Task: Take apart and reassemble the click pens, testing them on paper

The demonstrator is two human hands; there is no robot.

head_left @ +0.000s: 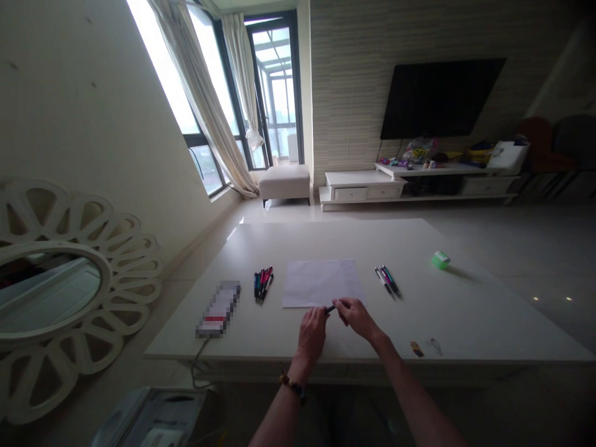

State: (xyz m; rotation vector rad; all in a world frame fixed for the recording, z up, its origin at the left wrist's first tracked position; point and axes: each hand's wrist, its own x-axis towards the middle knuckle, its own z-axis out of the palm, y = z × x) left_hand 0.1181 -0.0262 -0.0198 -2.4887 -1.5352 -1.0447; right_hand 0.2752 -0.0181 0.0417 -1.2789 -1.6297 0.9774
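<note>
My left hand (311, 335) and my right hand (356, 316) meet over the near edge of a white paper sheet (321, 283), both closed on a dark pen (330, 308) that is mostly hidden by my fingers. A bundle of coloured pens (263, 284) lies to the left of the sheet, and a smaller group of pens (388, 281) lies to its right. Further right sits a small green object (441, 260). All of this rests on a white table (326, 239).
A pixelated flat box (218, 308) lies at the table's left. Small items (423, 348) lie near the front right edge. A petal-framed mirror (60, 292) stands left of the table, with a cable (198, 360) hanging below the table's edge.
</note>
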